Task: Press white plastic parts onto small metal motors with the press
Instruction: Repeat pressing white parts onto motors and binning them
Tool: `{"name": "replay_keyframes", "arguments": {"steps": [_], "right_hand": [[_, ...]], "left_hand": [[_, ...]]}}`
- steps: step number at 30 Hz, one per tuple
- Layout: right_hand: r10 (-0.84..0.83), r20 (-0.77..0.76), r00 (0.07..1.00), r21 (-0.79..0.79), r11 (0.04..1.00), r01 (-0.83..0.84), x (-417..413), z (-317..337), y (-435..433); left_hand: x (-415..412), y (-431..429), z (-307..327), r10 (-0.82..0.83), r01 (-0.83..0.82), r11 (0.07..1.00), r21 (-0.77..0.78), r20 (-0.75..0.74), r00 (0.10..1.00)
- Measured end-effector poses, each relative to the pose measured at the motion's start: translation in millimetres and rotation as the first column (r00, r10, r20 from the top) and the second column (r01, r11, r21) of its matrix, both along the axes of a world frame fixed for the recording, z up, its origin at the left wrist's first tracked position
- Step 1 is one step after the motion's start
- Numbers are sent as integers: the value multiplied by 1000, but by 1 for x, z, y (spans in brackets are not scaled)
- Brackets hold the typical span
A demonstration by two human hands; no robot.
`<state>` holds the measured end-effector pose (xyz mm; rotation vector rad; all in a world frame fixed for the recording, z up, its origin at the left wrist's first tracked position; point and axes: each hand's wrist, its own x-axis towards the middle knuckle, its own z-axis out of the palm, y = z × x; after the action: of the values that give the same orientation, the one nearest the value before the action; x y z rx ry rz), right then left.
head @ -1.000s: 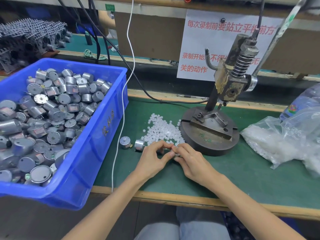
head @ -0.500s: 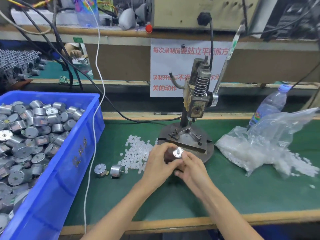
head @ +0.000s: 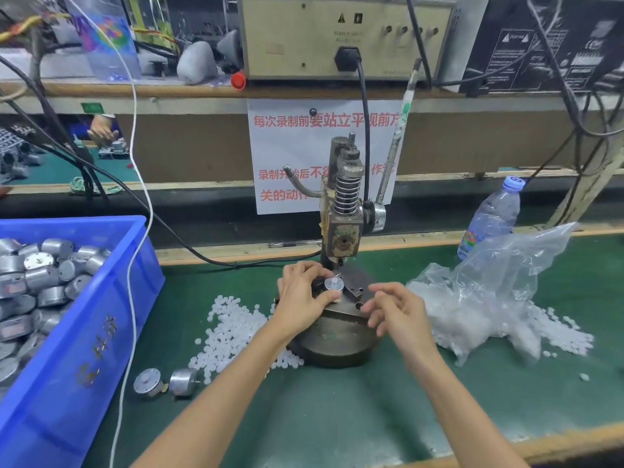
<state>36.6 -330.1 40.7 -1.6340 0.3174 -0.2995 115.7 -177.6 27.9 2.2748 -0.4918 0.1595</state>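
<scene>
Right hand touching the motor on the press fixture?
Apart. Head view: the right hand hovers open beside the motor, with dark press fixture showing between them. Only the left hand grips the motor.

From my seat, the motor (head: 332, 292) reads as dull brushed metal and the white part (head: 334, 281) on it as milky plastic, like the loose parts (head: 233, 325). The press (head: 344, 211) is dark, worn metal with rusty patches. The bin (head: 101, 315) is glossy blue plastic, the mat (head: 337, 417) matt green, the bag (head: 499, 282) clear crinkled film, and the sign (head: 290, 146) plain paper.
</scene>
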Motion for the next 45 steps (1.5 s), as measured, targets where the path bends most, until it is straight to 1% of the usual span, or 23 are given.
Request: {"name": "replay_keyframes", "arguments": {"steps": [2,4,6,7,8,11,13,16,19,22,26,28,30,33,37,38,40,43,45], "right_hand": [[-63,80,995,-83,994,69,14,19,-2],[-161,222,962,-147,969,196,32,49,-3],[-257,383,887,-137,934,330,55,88,-3],[-275,431,860,-115,928,355,68,109,-5],[-258,448,856,-98,938,334,82,131,-7],[-101,364,926,-54,990,129,115,189,-13],[-34,371,928,-40,998,52,119,205,-14],[-71,482,873,5,997,79,105,203,-13],[-51,603,796,18,999,50,78,188,-10],[-43,671,741,15,999,45,54,175,-5],[-48,769,637,20,999,50,29,147,1],[-79,800,595,45,996,72,21,128,5],[-111,808,578,77,994,83,16,117,10],[-143,814,563,83,988,131,17,114,15],[-142,838,526,66,985,162,26,123,14],[-150,827,542,60,982,180,31,130,13],[-179,756,630,35,971,235,49,151,10],[-211,586,782,-112,935,336,85,181,6],[-156,447,881,-193,945,265,105,184,2]], "left_hand": [[0,-1,0,-10,8,998,-55,-35,999],[-3,-1,-1,3,-12,992,-122,-72,997],[-6,-2,-2,29,-45,985,-166,-96,995],[-7,-2,-3,39,-59,981,-184,-109,993],[-7,-3,-2,43,-67,977,-203,-124,991],[-8,-3,-1,40,-78,969,-235,-164,986],[-8,-3,-1,40,-81,969,-232,-176,984],[-8,-3,-2,43,-84,966,-244,-169,985],[-8,-3,-3,56,-96,967,-236,-170,984],[-8,-3,-4,59,-94,966,-239,-147,987],[-9,-3,-3,61,-90,967,-239,-129,990],[-10,-4,-3,66,-94,965,-246,-121,990],[-10,-5,-3,73,-99,963,-251,-109,991],[-11,-6,-3,77,-102,964,-245,-107,991],[-12,-4,-3,70,-89,967,-240,-85,994],[-12,-4,-2,69,-84,968,-235,-74,995],[-13,-6,-1,70,-79,974,-213,-51,996],[-15,-6,-2,78,-78,981,-176,-9,997],[-14,-6,-4,75,-71,984,-162,18,997]]}}
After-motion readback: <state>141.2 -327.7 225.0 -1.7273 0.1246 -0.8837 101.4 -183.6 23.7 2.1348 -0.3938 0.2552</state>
